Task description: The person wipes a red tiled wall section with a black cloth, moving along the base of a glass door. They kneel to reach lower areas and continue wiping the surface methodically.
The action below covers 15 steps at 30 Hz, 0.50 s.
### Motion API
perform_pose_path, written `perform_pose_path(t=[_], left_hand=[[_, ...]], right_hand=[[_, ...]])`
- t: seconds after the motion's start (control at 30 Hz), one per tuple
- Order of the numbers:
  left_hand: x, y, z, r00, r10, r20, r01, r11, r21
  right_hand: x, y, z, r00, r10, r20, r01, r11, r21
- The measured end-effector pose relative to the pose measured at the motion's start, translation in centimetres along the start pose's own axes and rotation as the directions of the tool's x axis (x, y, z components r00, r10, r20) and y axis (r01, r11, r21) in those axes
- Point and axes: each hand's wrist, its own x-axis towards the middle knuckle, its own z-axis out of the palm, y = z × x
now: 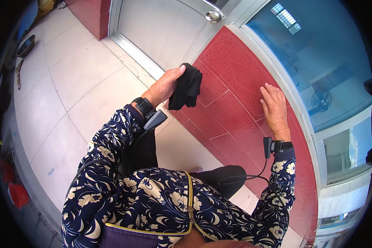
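Observation:
A bunched black cloth (188, 88) hangs from my left hand (161, 87), gripped with the thumb on top. Behind the cloth is the corner where the metal door frame meets a red tiled wall (235, 102). My right hand (273, 108) is empty and reaches out in front of that wall, just below the pale window frame (271, 63). Its fingers lie side by side with the thumb a little apart; whether they touch the tiles I cannot tell. Each wrist wears a black strap with a small device and a cable.
A door (161, 34) with a round metal knob (214, 16) stands ahead. Blue-tinted window glass (328, 59) rises at the right. Pale floor tiles (80, 80) spread to the left, with a dark pan (26, 46) and a red plastic container (18, 195) at the far edge.

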Motion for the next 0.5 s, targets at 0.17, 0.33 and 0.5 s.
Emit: perform_pose_path(t=[0.17,0.33,0.5], left_hand=[[1.4,0.2,-0.6,0.948,0.297,-0.113,-0.313,0.934,-0.17],[3.9,1.1,-0.8,0.915,0.394,-0.091,-0.401,0.911,-0.09],[6.5,0.5,-2.8,0.853,0.522,-0.019,-0.427,0.718,0.549]], right_hand=[[1.7,-2.7,-1.7,0.984,-0.173,0.049,0.18,0.954,-0.24],[1.6,-4.6,-1.2,0.943,-0.255,0.213,0.319,0.876,-0.362],[-0.5,-4.5,0.0,0.907,-0.363,0.212,0.42,0.76,-0.496]])
